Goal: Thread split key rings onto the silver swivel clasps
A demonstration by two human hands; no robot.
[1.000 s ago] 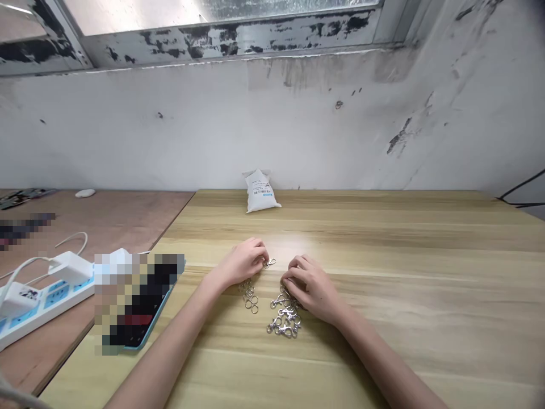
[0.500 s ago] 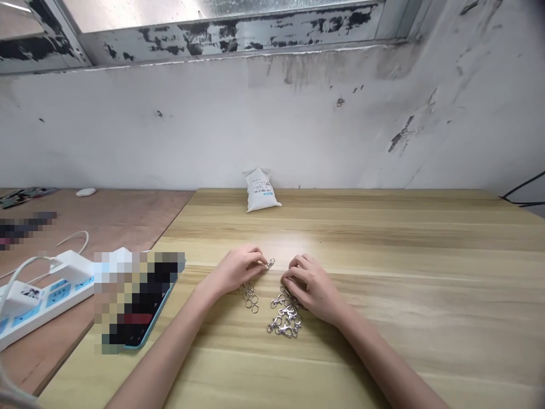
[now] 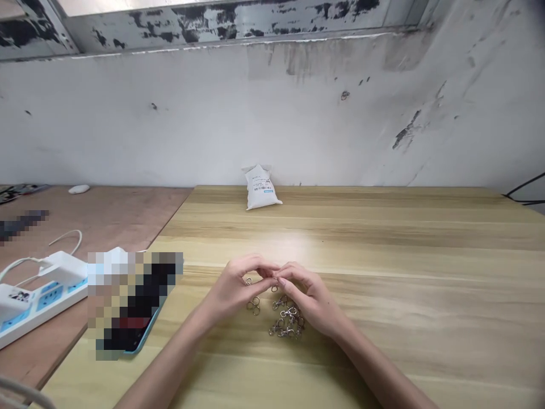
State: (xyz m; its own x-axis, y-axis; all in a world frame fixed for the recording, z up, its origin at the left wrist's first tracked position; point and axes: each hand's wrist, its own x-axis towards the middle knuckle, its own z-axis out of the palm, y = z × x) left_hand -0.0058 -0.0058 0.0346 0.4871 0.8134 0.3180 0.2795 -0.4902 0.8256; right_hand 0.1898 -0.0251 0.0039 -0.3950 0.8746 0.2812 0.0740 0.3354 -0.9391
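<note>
Left hand (image 3: 230, 292) and right hand (image 3: 313, 298) meet at the fingertips, grip on anything unclear, just above split rings (image 3: 254, 305) and lobster clasps (image 3: 286, 319) on the pale wooden table (image 3: 383, 318); white sachet (image 3: 261, 188) stands far off, against the wall (image 3: 213, 125).

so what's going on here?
A person's left hand and right hand meet at the fingertips over a wooden table; if they hold anything, it is hidden. Just below lie a few small metal rings and, to their right, a heap of metal lobster clasps. A white bag stands farther back by the wall.
</note>
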